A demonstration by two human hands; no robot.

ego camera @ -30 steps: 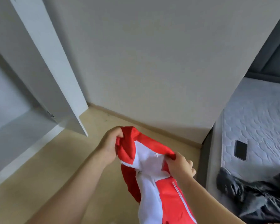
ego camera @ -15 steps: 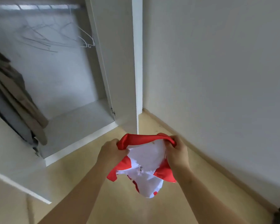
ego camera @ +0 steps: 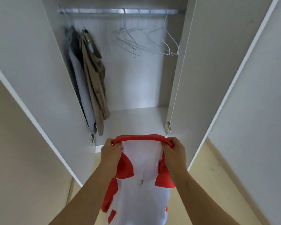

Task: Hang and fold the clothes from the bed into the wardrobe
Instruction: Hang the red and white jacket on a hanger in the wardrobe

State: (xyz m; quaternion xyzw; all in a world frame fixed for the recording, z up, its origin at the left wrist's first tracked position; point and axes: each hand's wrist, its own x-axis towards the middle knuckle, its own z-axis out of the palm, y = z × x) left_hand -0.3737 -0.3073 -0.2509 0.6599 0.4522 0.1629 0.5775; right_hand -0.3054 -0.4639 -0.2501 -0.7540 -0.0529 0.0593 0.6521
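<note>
In the lower centre of the frame, the left hand (ego camera: 111,151) and the right hand (ego camera: 174,151) each grip one end of the red collar band (ego camera: 139,138) of a red-and-white zip-front fabric jacket (ego camera: 141,197). The fingers of both hands are curled round the cloth, and the band is stretched level between them. The jacket hangs from this grip toward the bottom edge of the frame, with its white inner side facing the camera and red panels showing at both sides. A small metal zip pull (ego camera: 141,182) lies on the white cloth below the hands. The jacket is held in the air in front of the open white wardrobe (ego camera: 133,82), above the pale yellow floor (ego camera: 217,184).

Beyond the hands, the white bottom shelf (ego camera: 136,120) of the wardrobe fills the centre. The white left door (ego camera: 31,70) and white right door (ego camera: 209,70) stand open at either side. At upper centre a metal rail (ego camera: 120,11) carries a cluster of bare wire hangers (ego camera: 144,41) on its right part. On its left part hang a beige garment (ego camera: 94,82) and, just beside it, a pale grey garment (ego camera: 81,75).
</note>
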